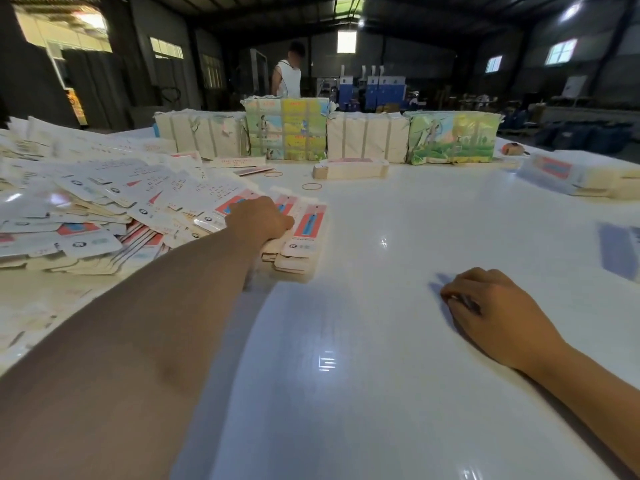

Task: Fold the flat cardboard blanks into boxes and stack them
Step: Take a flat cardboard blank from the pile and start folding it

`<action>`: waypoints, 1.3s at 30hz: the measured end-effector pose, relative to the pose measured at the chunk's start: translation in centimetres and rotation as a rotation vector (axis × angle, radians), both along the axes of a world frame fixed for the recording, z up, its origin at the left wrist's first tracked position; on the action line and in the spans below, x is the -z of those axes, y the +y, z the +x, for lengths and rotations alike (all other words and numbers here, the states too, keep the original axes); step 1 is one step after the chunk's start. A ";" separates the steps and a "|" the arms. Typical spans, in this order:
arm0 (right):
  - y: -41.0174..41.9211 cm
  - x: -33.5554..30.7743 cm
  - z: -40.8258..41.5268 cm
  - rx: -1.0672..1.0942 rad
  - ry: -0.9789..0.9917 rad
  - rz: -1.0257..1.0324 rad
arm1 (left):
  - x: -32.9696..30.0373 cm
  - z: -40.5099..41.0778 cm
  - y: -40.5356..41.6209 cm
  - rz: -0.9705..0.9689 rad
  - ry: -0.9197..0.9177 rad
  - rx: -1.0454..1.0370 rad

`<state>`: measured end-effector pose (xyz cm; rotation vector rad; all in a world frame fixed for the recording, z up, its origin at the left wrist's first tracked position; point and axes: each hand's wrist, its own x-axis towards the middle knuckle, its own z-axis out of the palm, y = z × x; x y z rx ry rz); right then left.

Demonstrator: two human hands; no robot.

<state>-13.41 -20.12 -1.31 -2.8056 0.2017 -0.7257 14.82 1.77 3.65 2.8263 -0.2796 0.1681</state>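
Blanks (304, 233): small stack at the right edge of a loose heap (86, 209), left on the table (398, 341); left hand (258, 220) curled on the stack, grip hidden, cannot tell; right hand (491, 306) rests loosely curled, holding nothing. Judged light, thin, glossy, slippery, crease-prone; best pinched by the long edges.

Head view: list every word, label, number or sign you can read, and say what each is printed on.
No text can be read.
Flat cardboard blanks: dark printed lines and round logos, too blurred.
Small stack of blanks under the left hand: red and blue panels, print too small.
Wrapped bundles at the far edge: coloured pictures with red characters, unreadable.
Banded stack: red label, blurred.
Right hand rests on the table; no print there.
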 end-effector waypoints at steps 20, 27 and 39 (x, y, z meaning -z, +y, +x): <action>-1.2 -1.2 -0.3 0.135 -0.202 0.844 | 1.4 -19.0 -0.9 -0.071 0.276 0.750; -0.7 -1.5 -0.5 -0.019 -0.136 1.076 | 1.8 -18.9 -1.3 -0.043 0.186 0.753; -0.4 -1.9 -1.2 -0.199 -0.230 1.212 | 1.5 -19.8 -1.9 -0.136 -0.190 0.608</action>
